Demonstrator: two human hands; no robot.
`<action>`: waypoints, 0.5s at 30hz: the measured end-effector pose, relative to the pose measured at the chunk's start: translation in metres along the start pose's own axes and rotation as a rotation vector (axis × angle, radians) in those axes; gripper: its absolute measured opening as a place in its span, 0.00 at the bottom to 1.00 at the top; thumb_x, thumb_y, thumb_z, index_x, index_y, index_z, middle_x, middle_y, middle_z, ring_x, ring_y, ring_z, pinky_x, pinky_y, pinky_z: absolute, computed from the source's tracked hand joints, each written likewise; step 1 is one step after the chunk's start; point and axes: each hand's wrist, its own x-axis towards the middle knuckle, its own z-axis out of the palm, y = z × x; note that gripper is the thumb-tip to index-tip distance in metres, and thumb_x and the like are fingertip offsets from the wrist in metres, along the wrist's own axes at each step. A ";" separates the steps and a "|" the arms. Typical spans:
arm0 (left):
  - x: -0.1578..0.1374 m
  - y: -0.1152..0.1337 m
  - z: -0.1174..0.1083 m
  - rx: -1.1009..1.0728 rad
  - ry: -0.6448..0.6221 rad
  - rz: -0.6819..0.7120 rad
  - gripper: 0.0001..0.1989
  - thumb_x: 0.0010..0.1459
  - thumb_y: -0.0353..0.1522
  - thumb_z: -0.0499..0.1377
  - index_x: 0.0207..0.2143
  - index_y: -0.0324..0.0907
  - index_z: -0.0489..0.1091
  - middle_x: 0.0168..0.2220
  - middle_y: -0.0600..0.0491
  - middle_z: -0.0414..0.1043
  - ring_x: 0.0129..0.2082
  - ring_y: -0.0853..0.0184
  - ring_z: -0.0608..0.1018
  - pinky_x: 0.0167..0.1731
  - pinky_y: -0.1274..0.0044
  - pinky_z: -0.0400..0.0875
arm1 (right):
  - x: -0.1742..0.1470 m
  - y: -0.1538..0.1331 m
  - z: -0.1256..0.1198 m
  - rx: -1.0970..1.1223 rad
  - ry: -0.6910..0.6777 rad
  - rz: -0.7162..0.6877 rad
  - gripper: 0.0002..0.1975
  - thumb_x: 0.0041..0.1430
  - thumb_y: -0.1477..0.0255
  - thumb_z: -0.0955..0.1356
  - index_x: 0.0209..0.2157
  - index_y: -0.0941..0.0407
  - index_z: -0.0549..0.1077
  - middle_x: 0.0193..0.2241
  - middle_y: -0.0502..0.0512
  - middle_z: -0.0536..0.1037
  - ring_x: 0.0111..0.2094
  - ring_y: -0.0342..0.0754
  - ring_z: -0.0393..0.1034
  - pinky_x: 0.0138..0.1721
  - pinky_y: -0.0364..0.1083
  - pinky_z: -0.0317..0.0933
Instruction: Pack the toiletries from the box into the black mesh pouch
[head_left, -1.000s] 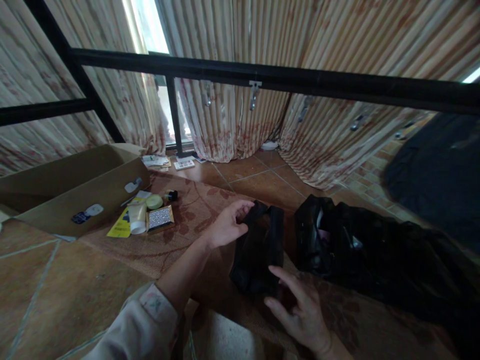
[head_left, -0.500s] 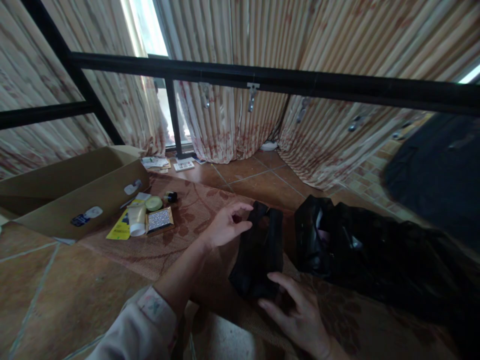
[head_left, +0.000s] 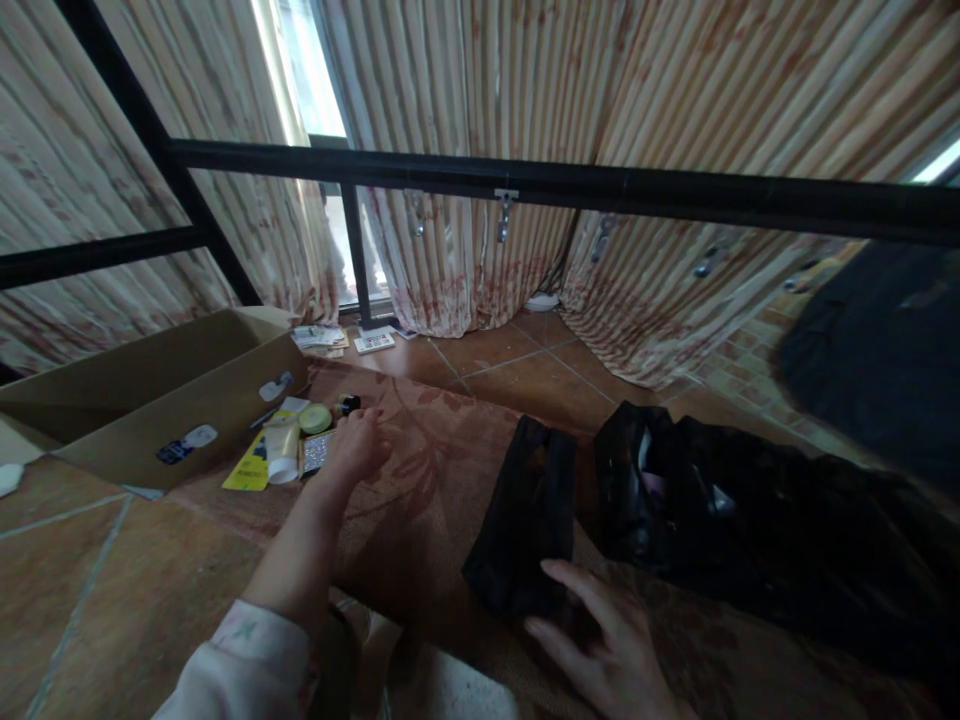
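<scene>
A long black fabric pouch (head_left: pixel 517 520) lies on the patterned cloth in front of me, a slit along its top. My right hand (head_left: pixel 611 640) holds its near end, thumb and forefinger on either side of the corner. My left hand (head_left: pixel 356 447) reaches over the cloth with fingers stretched forward, and nothing shows in it. It partly covers a square glittery palette (head_left: pixel 316 453). Just beyond its fingers is a small black-capped item (head_left: pixel 347 404). A pale green round tin (head_left: pixel 315 419), a cream tube with white cap (head_left: pixel 282 450) and a yellow packet (head_left: pixel 247 468) lie close by.
An open cardboard box (head_left: pixel 187 420) stands at the left. Right of the pouch spreads a shiny black plastic bag (head_left: pixel 750 520) with things inside. A dark metal bar (head_left: pixel 450 170) crosses above, before curtains (head_left: pixel 420 90). Papers (head_left: pixel 321 338) lie on the tiled floor.
My left hand has left the far end of the pouch and moved left to the small items. My right hand stays at the pouch's near end. The view has tilted slightly.
</scene>
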 end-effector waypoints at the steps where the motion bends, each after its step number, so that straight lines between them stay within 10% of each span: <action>1: -0.001 -0.012 -0.002 0.029 -0.020 -0.030 0.30 0.47 0.31 0.58 0.55 0.36 0.64 0.53 0.37 0.66 0.52 0.46 0.69 0.49 0.61 0.64 | 0.000 0.000 0.000 -0.003 0.009 -0.006 0.19 0.56 0.64 0.69 0.48 0.54 0.67 0.33 0.52 0.80 0.28 0.43 0.75 0.30 0.39 0.70; 8: -0.007 -0.067 -0.003 0.278 -0.154 -0.107 0.34 0.47 0.41 0.58 0.56 0.37 0.60 0.55 0.36 0.62 0.57 0.43 0.63 0.48 0.60 0.63 | -0.001 0.002 0.003 -0.010 0.003 0.026 0.19 0.56 0.64 0.69 0.48 0.53 0.68 0.32 0.51 0.80 0.26 0.42 0.74 0.29 0.39 0.70; 15: -0.011 -0.050 -0.004 0.263 -0.148 -0.114 0.32 0.40 0.42 0.62 0.47 0.34 0.65 0.49 0.33 0.65 0.53 0.41 0.65 0.46 0.62 0.64 | -0.002 0.003 0.005 -0.010 0.003 0.039 0.19 0.55 0.64 0.70 0.48 0.53 0.68 0.28 0.49 0.78 0.24 0.43 0.73 0.27 0.40 0.69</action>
